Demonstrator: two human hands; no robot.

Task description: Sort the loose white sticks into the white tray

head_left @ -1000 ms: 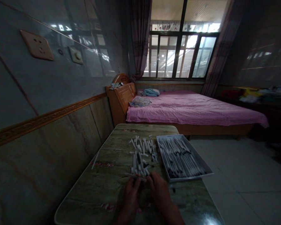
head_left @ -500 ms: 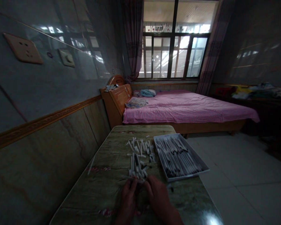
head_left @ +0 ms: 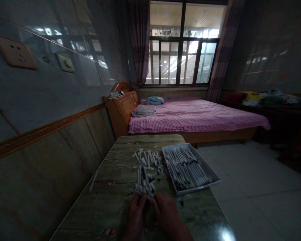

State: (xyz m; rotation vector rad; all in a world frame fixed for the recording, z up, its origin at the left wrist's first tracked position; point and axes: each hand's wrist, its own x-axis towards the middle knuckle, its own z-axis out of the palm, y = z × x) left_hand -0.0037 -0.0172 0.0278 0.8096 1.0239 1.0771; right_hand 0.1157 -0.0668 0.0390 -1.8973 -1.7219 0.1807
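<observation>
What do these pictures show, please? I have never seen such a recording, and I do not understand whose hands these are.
No machine here: a person works with bare hands, and one head-worn camera, looking forward and down, takes every picture. The left hand seems to pinch a thin pale stick; the right hand is close beside it, its grip unclear. On the table, loose white sticks lie beyond the hands. To their right, a shallow tray holds rows of slim, dark-tipped sticks. Behind is a bed.
</observation>
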